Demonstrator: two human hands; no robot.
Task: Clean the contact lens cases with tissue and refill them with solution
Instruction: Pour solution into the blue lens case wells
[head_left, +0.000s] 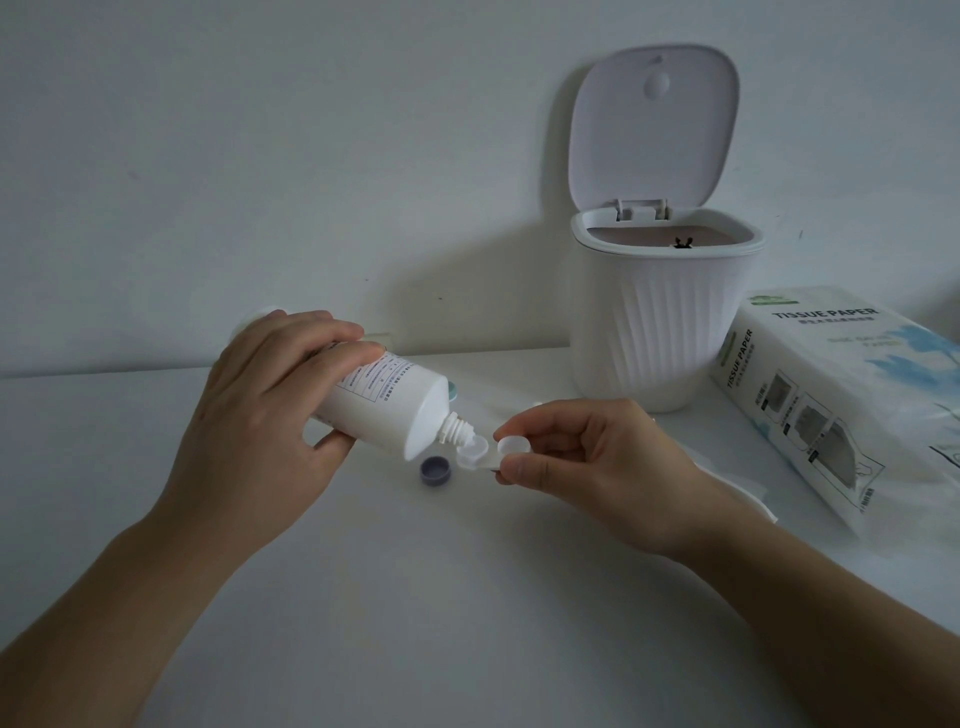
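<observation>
Head view, pack (831, 395) reading "TISSUE PAPER"

Bare desk (467, 597) lies open below both wrists. Beyond the right hand (597, 457) a bin (660, 322) blocks; right of it, a tissue pack (831, 405). A purple cap (435, 471) sits between the hands.

Both forearms are extended toward the solution bottle (384, 402). It is gripped, tipped, by the left hand (270, 415); right of its nozzle, the lens case (480, 453) is pinched by the right hand (597, 462).
</observation>
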